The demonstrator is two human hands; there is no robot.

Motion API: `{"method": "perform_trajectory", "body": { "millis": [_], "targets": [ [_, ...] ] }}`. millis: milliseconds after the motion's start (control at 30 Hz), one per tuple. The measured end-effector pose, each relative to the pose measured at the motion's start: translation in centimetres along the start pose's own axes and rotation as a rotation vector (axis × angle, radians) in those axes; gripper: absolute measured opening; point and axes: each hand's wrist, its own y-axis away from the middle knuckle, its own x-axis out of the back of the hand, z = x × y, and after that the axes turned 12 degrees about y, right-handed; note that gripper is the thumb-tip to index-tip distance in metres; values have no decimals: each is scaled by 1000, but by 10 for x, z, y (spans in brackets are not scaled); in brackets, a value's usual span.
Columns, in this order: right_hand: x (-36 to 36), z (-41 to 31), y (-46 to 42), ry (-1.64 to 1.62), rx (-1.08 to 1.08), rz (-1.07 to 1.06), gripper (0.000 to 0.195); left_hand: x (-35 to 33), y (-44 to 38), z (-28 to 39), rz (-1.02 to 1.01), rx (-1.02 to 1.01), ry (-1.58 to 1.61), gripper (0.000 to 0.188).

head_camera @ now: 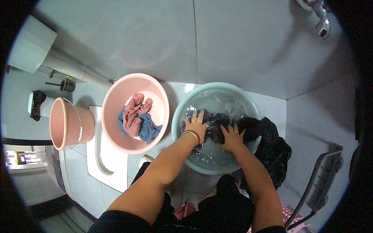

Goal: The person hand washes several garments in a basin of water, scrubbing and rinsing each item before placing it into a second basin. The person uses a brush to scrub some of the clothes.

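Before me stands a pale green plastic basin [178, 112] of water with some suds on its surface. A black garment [221, 119] lies partly under the water, and part of it hangs over the basin's right rim. My left hand [195, 127], with bracelets at the wrist, presses on the cloth with fingers spread. To its right, my right hand [233, 137] rests on the same cloth, fingers apart. Neither hand is closed around the fabric. The cloth's submerged outline is hard to make out.
A pink basin [109, 116] to the left holds twisted pink cloth [134, 116] and blue cloth [148, 128]. Beyond it, a pink bucket [84, 125] with a wire handle stands by a white squat toilet [116, 177]. A metal tap [322, 20] projects at upper right; a dark rack [323, 177] is below it.
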Motion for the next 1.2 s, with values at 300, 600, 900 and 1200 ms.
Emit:
{"method": "perform_trajectory", "body": {
  "millis": [300, 600, 900, 1200],
  "targets": [
    [-34, -13, -33, -806, 50, 456, 62, -41, -50, -54, 346, -19, 2084, 39],
    [67, -66, 44, -687, 670, 1081, 44, 10, -25, -35, -555, -335, 2569, 62],
    [58, -65, 42, -356, 475, 1196, 42, -3, -12, -3, -525, -456, 2351, 53],
    [11, -13, 3, -761, 162, 1067, 47, 5, -7, 9, -252, 44, 1934, 47]
  ]
}}
